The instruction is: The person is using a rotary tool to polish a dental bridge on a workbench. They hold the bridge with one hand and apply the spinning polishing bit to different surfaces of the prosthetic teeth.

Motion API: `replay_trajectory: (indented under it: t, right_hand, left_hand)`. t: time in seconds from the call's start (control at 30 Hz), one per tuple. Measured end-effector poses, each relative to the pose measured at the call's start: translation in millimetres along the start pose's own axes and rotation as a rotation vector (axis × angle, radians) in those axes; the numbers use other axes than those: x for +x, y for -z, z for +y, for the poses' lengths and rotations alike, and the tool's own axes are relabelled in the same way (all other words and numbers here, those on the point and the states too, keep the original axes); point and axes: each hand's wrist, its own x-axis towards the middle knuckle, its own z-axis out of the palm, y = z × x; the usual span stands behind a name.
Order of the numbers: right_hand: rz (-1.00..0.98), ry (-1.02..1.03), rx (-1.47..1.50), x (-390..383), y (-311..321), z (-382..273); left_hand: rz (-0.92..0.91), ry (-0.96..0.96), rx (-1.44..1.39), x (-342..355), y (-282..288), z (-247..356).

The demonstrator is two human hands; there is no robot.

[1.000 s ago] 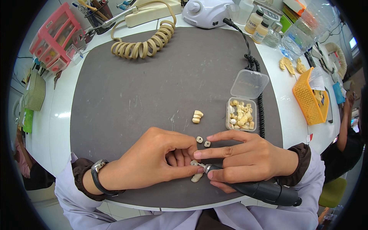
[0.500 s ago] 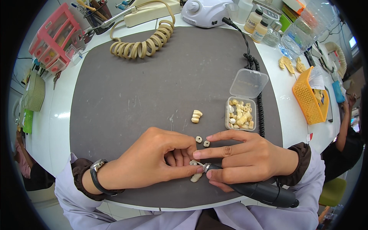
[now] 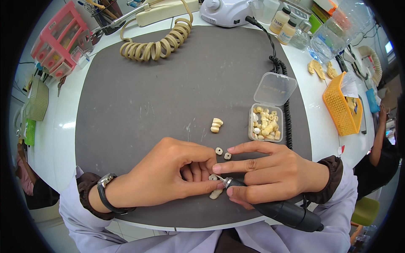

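My left hand pinches a small pale piece with a hole, just above an elongated off-white piece on the grey mat. My right hand grips a black rotary handpiece, its thin bit at the pinched piece and partly hidden by my fingers. Its index finger stretches toward two small holed pieces on the mat. Beyond them lies a cream segmented piece. To its right, a clear box with lid raised holds several cream tooth-like pieces.
A coiled beige hose and white machine are at the back. A black coiled cord runs down the right. An orange basket, bottles and pink drawers surround the mat. Other people sit at both sides.
The handpiece's rear end has swung slightly down and left in my right hand. My fingers stay in nearly the same places, and the whole scene sits a little higher in view.
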Motion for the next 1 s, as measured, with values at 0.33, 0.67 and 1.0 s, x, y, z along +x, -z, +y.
replay_trajectory:
  t: [0.33, 0.67, 1.0]
  right_hand:
    - [0.009, -0.002, 0.009, 0.4, -0.3, -0.6]
    - [-0.021, -0.02, 0.025, 1.7, 3.2, -1.8]
    - [0.003, -0.026, 0.06, 1.1, 1.1, -1.3]
  left_hand:
    - [0.009, -0.01, -0.002, 0.2, -0.1, -0.4]
    - [0.008, -0.007, 0.007, -0.1, 0.1, 0.0]
    - [0.01, -0.011, 0.0, 0.0, -0.5, 0.1]
